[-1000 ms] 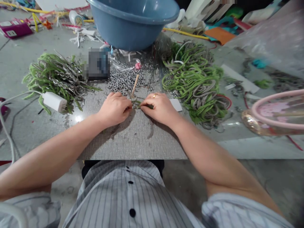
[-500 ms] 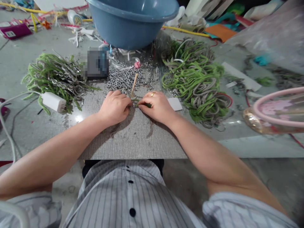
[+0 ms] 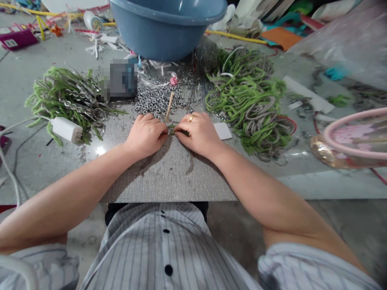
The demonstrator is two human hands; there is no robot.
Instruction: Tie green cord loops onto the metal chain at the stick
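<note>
My left hand (image 3: 146, 135) and my right hand (image 3: 198, 133) rest close together on a grey textured board (image 3: 167, 177), both with fingers pinched. Between the fingertips they hold a short green and grey cord (image 3: 178, 131) with a small metal ring at its end. A thin wooden stick (image 3: 169, 106) stands just behind the fingertips, in front of a heap of small metal rings (image 3: 157, 100). My right hand wears a gold finger ring.
A tangle of green and grey cords (image 3: 250, 100) lies to the right; a pile of cords with chains (image 3: 68, 96) lies to the left beside a white charger (image 3: 66, 129). A blue basin (image 3: 167, 26) stands behind. A pink-rimmed object (image 3: 353, 137) sits far right.
Both hands have drawn slightly closer together and shifted a little away from me, still pinching the cord. Everything else stays where it was.
</note>
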